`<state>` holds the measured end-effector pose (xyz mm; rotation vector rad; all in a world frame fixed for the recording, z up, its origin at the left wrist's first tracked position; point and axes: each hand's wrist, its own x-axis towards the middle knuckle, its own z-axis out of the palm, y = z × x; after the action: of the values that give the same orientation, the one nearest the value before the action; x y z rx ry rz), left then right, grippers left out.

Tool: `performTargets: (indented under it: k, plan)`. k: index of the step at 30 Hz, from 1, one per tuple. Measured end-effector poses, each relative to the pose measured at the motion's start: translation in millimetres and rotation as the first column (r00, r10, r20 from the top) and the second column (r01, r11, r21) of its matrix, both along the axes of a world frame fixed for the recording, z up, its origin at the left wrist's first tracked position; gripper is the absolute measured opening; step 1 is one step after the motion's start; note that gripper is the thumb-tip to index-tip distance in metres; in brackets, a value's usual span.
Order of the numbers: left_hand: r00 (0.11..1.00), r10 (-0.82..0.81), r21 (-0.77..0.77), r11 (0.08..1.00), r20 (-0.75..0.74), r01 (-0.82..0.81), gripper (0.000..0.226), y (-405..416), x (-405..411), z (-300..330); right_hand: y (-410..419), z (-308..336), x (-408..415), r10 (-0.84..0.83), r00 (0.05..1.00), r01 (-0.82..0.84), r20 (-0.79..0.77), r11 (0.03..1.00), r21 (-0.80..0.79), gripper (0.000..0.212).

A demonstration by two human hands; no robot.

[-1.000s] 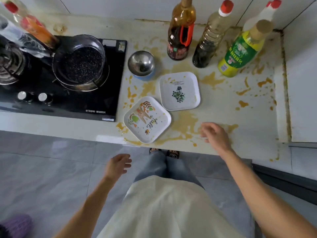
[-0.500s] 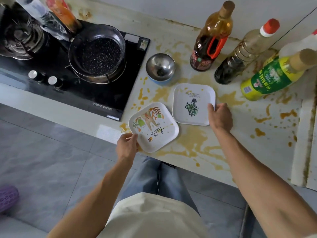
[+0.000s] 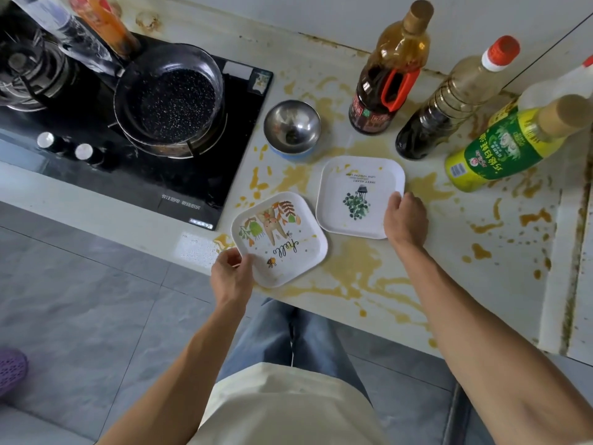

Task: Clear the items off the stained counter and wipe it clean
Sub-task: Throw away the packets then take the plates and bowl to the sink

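Left hand (image 3: 231, 275), lower centre-left of frame, pinches the near left corner of the "hello" plate (image 3: 279, 239), thumb on top of the rim. Right hand (image 3: 406, 219), centre-right, grips the right edge of the plant-print plate (image 3: 356, 195), fingers curled over the rim. Both square white plates sit side by side on the stained counter (image 3: 369, 271), just apart; whether either is lifted cannot be told. Yellow-brown smears spread around and under them across the counter. Just above the plates, centre frame, a steel bowl (image 3: 292, 128) on a blue base. Upper right: dark sauce bottle (image 3: 386, 78) with red handle, red-capped bottle (image 3: 449, 101), green-labelled yellow bottle (image 3: 507, 149), standing close together. Upper left: black hob (image 3: 199, 184) with a speckled pot (image 3: 170, 97) on the burner. The person's jeans and pale shirt fill the bottom centre.
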<state>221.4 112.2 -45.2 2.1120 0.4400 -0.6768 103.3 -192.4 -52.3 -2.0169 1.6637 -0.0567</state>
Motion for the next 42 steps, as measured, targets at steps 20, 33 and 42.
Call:
performTargets:
  k: [20, 33, 42]
  plan:
    - [0.921, -0.254, 0.001, 0.964, 0.297, 0.266, 0.019, -17.7, 29.1, 39.0, 60.5, 27.4, -26.4, -0.137, 0.932, 0.032, 0.335, 0.954, 0.299, 0.053]
    - [0.842, -0.404, -0.105, 0.878, 0.358, 0.467, 0.023, -71.3, 0.4, 55.0, 102.3, 57.4, -30.4, -0.191, 0.853, -0.034, 0.487, 0.909, 0.416, 0.04]
    - [0.847, -0.491, -0.215, 0.822, 0.205, 0.528, 0.029, -71.0, -4.3, 45.9, 106.0, 50.4, -43.8, -0.193, 0.851, -0.049, 0.489, 0.897, 0.439, 0.02]
